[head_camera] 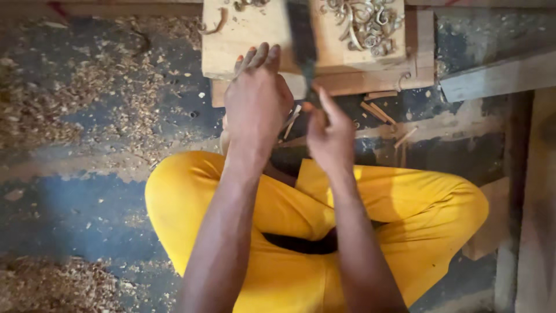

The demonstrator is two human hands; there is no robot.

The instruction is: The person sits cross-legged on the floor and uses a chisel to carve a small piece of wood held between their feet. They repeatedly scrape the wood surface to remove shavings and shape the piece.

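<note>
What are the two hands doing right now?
Left hand: pressed flat on the wooden block, holding nothing.
Right hand: closed on a blurred dark tool.

pale wooden block [249, 35] lies flat; blurred dark tool [302, 40] upright.

Sawdust [52, 110] lies thick across the dark floor [69, 208] on the left, with another heap [52, 287] in the near corner. Curled wood shavings [362, 23] pile up at the top. Thin splinters [379, 111] sit scattered on the floor, a grey plank [498, 78] angles in from the right, and yellow trousers [405, 203] fill the foreground.
</note>
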